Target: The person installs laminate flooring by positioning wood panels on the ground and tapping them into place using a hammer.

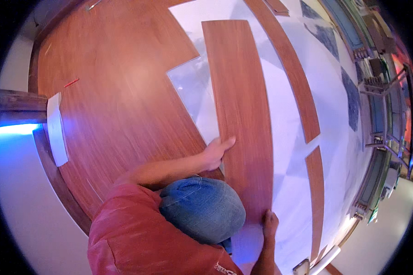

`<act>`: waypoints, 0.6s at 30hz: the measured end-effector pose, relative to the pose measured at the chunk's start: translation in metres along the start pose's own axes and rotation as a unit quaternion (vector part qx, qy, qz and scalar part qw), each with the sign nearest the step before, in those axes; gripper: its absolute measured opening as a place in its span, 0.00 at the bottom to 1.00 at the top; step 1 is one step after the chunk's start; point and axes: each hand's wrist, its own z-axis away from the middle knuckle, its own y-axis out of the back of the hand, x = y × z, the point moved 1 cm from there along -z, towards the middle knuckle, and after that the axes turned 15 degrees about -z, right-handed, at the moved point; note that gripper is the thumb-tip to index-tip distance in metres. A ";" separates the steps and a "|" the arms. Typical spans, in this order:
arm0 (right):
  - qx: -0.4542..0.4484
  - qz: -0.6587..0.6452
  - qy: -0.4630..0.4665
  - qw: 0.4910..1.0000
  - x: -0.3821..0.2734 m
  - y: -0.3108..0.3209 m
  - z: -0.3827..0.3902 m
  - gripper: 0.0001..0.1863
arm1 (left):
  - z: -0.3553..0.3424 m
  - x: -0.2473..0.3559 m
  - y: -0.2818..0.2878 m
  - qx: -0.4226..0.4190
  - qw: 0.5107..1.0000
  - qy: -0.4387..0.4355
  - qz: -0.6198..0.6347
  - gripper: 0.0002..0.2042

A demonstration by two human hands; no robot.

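Holding a long brown plank (pixel 237 87) down the middle of the frame, between top centre and lower centre. Pinching its left edge with the left hand (pixel 214 153), resting the thumb on the upper face and hiding most fingertips from view. Gripping the right edge near the bottom end with the right hand (pixel 270 220), curling the fingers tightly there; not being able to tell how far under the edge.

Probably risking a squeezed finger most of all, by placing the left hand between the plank and the edge of the brown flooring (pixel 124 55), filling the upper left and left of the frame. Lying at an angle to that edge, with a wedge of pale underlay (pixel 190 82) showing between, and so perhaps inviting a corner-first knock and a chipped rim. Reaching well past both grips toward top centre, hence possibly swinging or dipping at the far end through lack of any hand there.

Crouching with a blue-clad knee (pixel 202 208) at lower centre, overlapping the plank's left edge in this view; not being able to tell about contact, but risking a bump and a skewed plank through any shift of weight. Possibly endangering the upper brown strip (pixel 294 64) and the lower brown strip (pixel 315 192), lying apart from the plank at the right of the frame, by any wide sideways sweep. Risking less from a thin red stick (pixel 71 83), lying on the flooring at upper left, well apart from both hands.
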 end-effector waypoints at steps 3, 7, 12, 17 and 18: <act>-0.006 0.056 -0.060 0.997 -0.030 -0.049 -0.033 0.32 | 0.023 -0.008 0.031 -0.010 0.998 0.007 -0.061 0.24; 0.007 0.172 0.059 0.983 -0.051 -0.065 -0.046 0.38 | -0.012 0.039 0.102 0.142 0.984 -0.059 -0.085 0.18; 0.012 0.287 0.082 0.954 -0.042 -0.019 -0.078 0.32 | -0.053 0.090 0.176 0.228 0.961 -0.078 -0.136 0.11; 0.028 0.310 0.066 0.948 -0.008 0.022 -0.102 0.33 | -0.062 0.070 0.188 0.219 0.953 -0.033 -0.207 0.16; 0.020 0.300 0.091 0.950 -0.001 0.025 -0.105 0.33 | -0.062 0.065 0.189 0.224 0.943 -0.028 -0.246 0.17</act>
